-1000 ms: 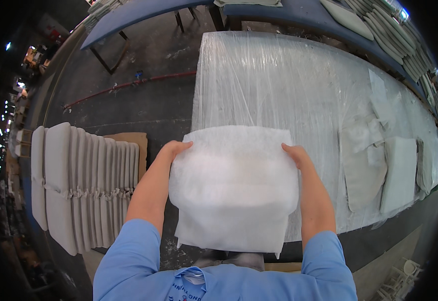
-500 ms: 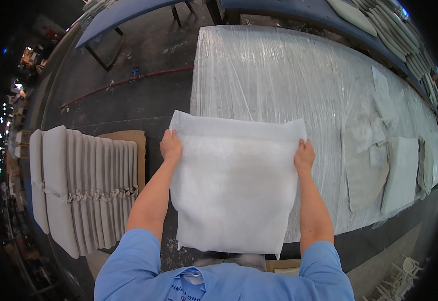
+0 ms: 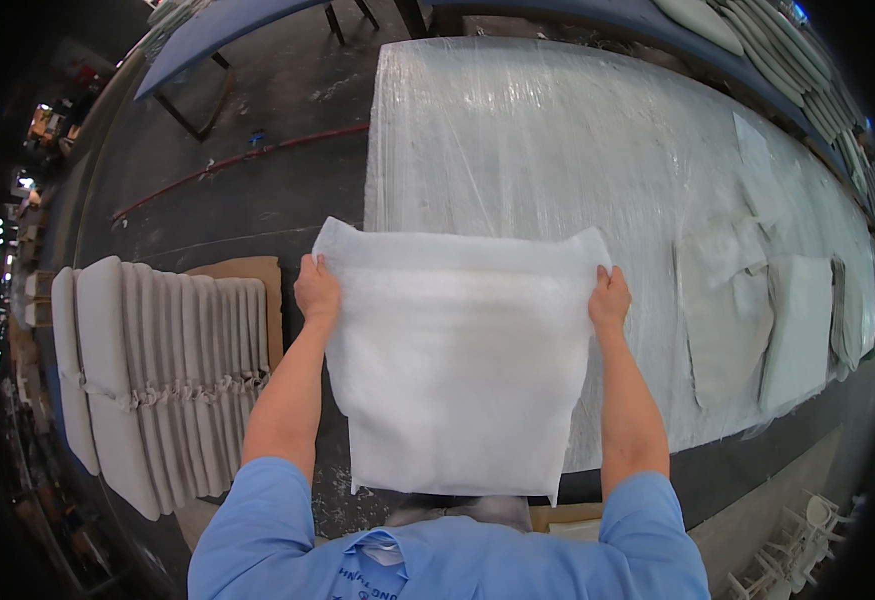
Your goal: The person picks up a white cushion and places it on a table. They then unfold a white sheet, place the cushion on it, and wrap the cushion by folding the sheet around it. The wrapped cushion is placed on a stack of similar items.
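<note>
Left hand [image 3: 317, 290] and right hand [image 3: 609, 297], in the head view, pinch opposite upper sides of a white padding sheet [image 3: 457, 370], apparently spaced wide to keep its top edge stretched. The sheet hangs before the blue shirt [image 3: 497, 560], overlapping the near left part of the plastic sheeting [image 3: 497, 130]. Its lower edge falls loose. Dark floor [image 3: 287, 195] gives room ahead-left; grey cushions [image 3: 172, 340], apparently rowed upright to save space, crowd the left side.

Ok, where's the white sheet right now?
The white sheet is at the centre of the head view, held between the left hand and the right hand, with the grey cushions to its left.
</note>
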Demonstrator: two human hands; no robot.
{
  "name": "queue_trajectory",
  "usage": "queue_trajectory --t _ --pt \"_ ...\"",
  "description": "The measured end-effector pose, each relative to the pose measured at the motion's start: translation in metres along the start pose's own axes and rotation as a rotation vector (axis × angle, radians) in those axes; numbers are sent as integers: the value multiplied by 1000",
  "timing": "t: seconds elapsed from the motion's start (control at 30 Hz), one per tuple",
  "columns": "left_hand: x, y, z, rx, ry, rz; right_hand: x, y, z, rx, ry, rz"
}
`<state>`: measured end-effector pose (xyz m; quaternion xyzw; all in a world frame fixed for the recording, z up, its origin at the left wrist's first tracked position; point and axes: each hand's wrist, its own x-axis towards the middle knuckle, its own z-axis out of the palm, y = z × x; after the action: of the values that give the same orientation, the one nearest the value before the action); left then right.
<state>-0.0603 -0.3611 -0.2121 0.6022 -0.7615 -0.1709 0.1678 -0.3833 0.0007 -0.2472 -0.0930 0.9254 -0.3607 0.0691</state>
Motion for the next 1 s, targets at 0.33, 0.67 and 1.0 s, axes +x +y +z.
queue_trajectory --t 0.33,0.67,1.0 --pt "-4 -5 -8 -668 -392 48 -12 -28 -12 544 -176 109" --pt "-145 -109 -87 -585 -933 -459 -199 64 -81 259 -382 275" --pt "-162 -106 -108 -1227 -981 -508 -237 51 -85 388 -276 339"
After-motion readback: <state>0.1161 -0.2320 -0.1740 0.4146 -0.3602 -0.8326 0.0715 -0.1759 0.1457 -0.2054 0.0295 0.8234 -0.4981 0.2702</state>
